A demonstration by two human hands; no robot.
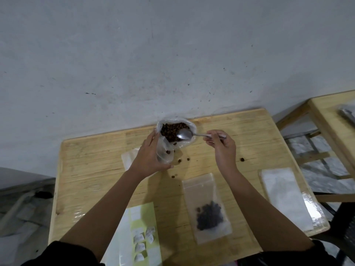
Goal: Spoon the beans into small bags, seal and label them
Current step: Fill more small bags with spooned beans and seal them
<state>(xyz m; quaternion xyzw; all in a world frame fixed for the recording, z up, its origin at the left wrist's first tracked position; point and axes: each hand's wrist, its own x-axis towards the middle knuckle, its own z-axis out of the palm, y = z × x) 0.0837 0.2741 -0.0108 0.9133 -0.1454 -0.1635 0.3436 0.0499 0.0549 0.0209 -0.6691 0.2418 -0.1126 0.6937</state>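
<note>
Left hand [148,156]: fingers and thumb curled round a small clear bag [164,153], held upright with its mouth against the near-left rim of the supply bag [189,143]. A few beans show inside the small bag.

Right hand [222,148]: fingertips pinch the handle end of a metal spoon [194,134]. The handle lies across the supply bag's right rim, and the bowl sits over the beans [171,130] at its open mouth.

The supply bag is white plastic, open at the top and full of brown beans. It stands at the far edge of the wooden table [96,169], against the wall.

Loose beans [179,160] are scattered on the table just on the near side of the supply bag. One more lies off to its right, past the right hand.

Nearer the person than the supply bag and slightly right, a filled bag [208,208] lies flat, with dark beans gathered at its near end. It is partly crossed by the right forearm.

Further right of the supply bag, at the table's right edge, lies a stack of empty bags [286,198].

Near and left of the supply bag, under the left forearm, is a label sheet [143,233], pale green, with several small white labels on it. The writing is too blurred to read.

Just left of the supply bag, a flat clear bag [128,158] lies mostly hidden by the left hand.
</note>
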